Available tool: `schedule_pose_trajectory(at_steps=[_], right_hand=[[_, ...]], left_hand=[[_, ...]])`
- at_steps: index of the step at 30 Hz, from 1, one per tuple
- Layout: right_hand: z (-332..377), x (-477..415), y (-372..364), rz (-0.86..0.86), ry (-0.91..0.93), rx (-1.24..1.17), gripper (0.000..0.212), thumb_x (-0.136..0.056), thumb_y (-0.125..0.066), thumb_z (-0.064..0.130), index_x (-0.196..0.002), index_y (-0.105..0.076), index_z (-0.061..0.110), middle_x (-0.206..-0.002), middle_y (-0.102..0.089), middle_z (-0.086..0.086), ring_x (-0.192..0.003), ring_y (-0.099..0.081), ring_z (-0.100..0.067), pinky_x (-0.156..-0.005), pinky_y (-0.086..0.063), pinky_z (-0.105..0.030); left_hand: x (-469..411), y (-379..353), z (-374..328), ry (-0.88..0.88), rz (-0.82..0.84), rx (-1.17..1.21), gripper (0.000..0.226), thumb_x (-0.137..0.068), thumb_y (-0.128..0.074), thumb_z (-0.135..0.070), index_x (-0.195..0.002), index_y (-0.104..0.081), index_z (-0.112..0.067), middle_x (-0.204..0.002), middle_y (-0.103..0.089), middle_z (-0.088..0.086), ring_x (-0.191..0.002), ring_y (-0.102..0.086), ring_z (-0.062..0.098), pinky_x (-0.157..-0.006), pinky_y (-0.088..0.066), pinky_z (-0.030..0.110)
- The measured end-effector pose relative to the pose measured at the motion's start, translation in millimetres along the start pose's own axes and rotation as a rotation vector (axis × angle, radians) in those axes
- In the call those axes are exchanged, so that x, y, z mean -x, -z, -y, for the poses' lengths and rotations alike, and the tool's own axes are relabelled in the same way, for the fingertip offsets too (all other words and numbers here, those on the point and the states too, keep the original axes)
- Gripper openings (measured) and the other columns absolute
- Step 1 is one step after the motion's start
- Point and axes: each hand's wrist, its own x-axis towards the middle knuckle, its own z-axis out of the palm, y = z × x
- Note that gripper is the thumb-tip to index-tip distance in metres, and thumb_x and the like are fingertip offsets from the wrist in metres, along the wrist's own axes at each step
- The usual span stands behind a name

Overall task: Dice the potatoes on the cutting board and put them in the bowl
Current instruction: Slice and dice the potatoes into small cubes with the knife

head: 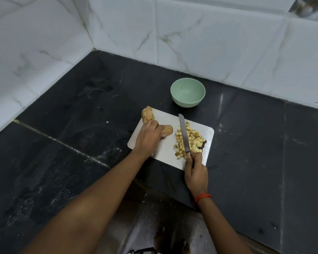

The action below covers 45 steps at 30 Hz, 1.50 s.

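Here, on the black stone counter [264, 143], a pale metal cutting board [165, 116] lies at a slant close to the front edge, one corner reaching that edge. Beyond it, toward the back edge and the white marble-tiled wall [209, 43], stands a light green bowl [188, 92], apart from the board, with no potato in it.

Two unpeeled potatoes sit on the board's left part. The farther potato [147, 114] rests at the board's far left corner and hangs partly past its rim. The nearer potato [168, 131] lies just beside it, and the left hand [149, 138] comes down over it with fingers [157, 125] curled round its left end, grasping it.

On the board's right part lies a heap of diced potato [195, 139], yellow cubes, some with skin. The right hand [195, 171] is clenched round the handle of a knife [183, 134], index finger laid along the top. The long, narrow blade crosses the left side of the heap, tip pointing toward the bowl. An orange thread band [203, 197] circles the right wrist.
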Motion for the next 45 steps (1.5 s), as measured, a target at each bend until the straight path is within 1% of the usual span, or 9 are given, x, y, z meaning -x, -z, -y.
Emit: schedule_pose_trajectory(at_steps=[13, 17, 19, 21, 24, 30, 37, 41, 45], right_hand=[[1, -1, -1, -0.020, 0.002, 0.004, 0.024, -0.104, -0.036, 0.045, -0.097, -0.047, 0.025, -0.066, -0.059, 0.006, -0.054, -0.057, -0.015, -0.044, -0.045, -0.043], [1, -1, -1, -0.019, -0.001, 0.003, 0.023, -0.104, -0.037, 0.043, -0.096, -0.048, 0.024, -0.064, -0.057, 0.008, -0.053, -0.056, -0.014, -0.045, -0.045, -0.044], [1, 0, -1, -0.020, 0.003, 0.002, 0.023, -0.104, -0.038, 0.043, -0.096, -0.048, 0.023, -0.064, -0.057, 0.009, -0.053, -0.055, -0.013, -0.045, -0.045, -0.043], [2, 0, -1, -0.021, 0.009, 0.001, 0.024, -0.104, -0.038, 0.043, -0.096, -0.048, 0.023, -0.065, -0.057, 0.010, -0.054, -0.056, -0.013, -0.045, -0.045, -0.042], [2, 0, 0, -0.026, 0.009, 0.008, 0.025, -0.104, -0.037, 0.044, -0.096, -0.047, 0.023, -0.065, -0.056, 0.011, -0.054, -0.055, -0.012, -0.045, -0.044, -0.039], [4, 0, 0, -0.026, 0.017, -0.001, 0.023, -0.104, -0.037, 0.044, -0.096, -0.047, 0.025, -0.064, -0.056, 0.010, -0.053, -0.054, -0.009, -0.043, -0.043, -0.037], [7, 0, 1, -0.005, 0.007, -0.005, 0.019, -0.103, -0.040, 0.040, -0.097, -0.047, 0.024, -0.064, -0.057, 0.010, -0.053, -0.055, -0.008, -0.044, -0.042, -0.036], [7, 0, 2, -0.008, 0.013, -0.002, 0.018, -0.103, -0.040, 0.039, -0.096, -0.047, 0.024, -0.064, -0.056, 0.011, -0.052, -0.054, -0.007, -0.044, -0.041, -0.034], [8, 0, 1, -0.013, 0.006, 0.007, 0.018, -0.103, -0.041, 0.038, -0.096, -0.047, 0.023, -0.064, -0.057, 0.010, -0.052, -0.054, -0.007, -0.043, -0.044, -0.037]], left_hand=[[-43, -3, 0, -0.045, -0.070, -0.100, 0.023, -0.094, -0.063, -0.025, -0.111, -0.072, -0.012, -0.092, -0.068, 0.007, -0.088, -0.060, 0.023, -0.085, -0.047, 0.037], [-34, -13, 6, -0.085, -0.033, -0.157, 0.025, -0.100, -0.056, -0.026, -0.121, -0.067, -0.017, -0.126, -0.066, 0.007, -0.109, -0.057, 0.025, -0.099, -0.044, 0.040], [-27, -20, 9, -0.065, -0.043, -0.123, 0.016, -0.094, -0.067, -0.019, -0.109, -0.071, -0.018, -0.138, -0.060, 0.010, -0.116, -0.054, 0.030, -0.100, -0.045, 0.044], [-19, -22, 8, -0.049, -0.065, -0.086, 0.012, -0.086, -0.077, -0.016, -0.097, -0.075, -0.019, -0.128, -0.064, 0.008, -0.111, -0.055, 0.029, -0.094, -0.048, 0.042], [2, -16, 2, -0.011, -0.078, 0.023, 0.014, -0.084, -0.081, -0.018, -0.096, -0.076, -0.020, -0.106, -0.069, 0.004, -0.101, -0.058, 0.025, -0.083, -0.050, 0.036], [61, 0, -8, -0.001, -0.158, 0.206, 0.014, -0.095, -0.067, -0.028, -0.099, -0.075, -0.016, -0.097, -0.067, 0.000, -0.089, -0.060, 0.021, -0.074, -0.049, 0.039], [73, 21, -2, 0.208, -0.058, 0.444, 0.055, -0.086, -0.070, -0.050, -0.130, -0.063, -0.017, -0.128, -0.060, 0.001, -0.121, -0.048, 0.016, -0.102, -0.038, 0.030], [67, 22, 13, 0.316, 0.103, 0.486, 0.051, -0.084, -0.077, -0.040, -0.130, -0.066, -0.020, -0.124, -0.061, -0.004, -0.121, -0.048, 0.016, -0.104, -0.042, 0.039], [55, 24, 20, 0.405, 0.208, 0.550, 0.035, -0.081, -0.084, -0.032, -0.113, -0.073, -0.024, -0.108, -0.057, -0.009, -0.108, -0.052, 0.013, -0.097, -0.048, 0.037]])
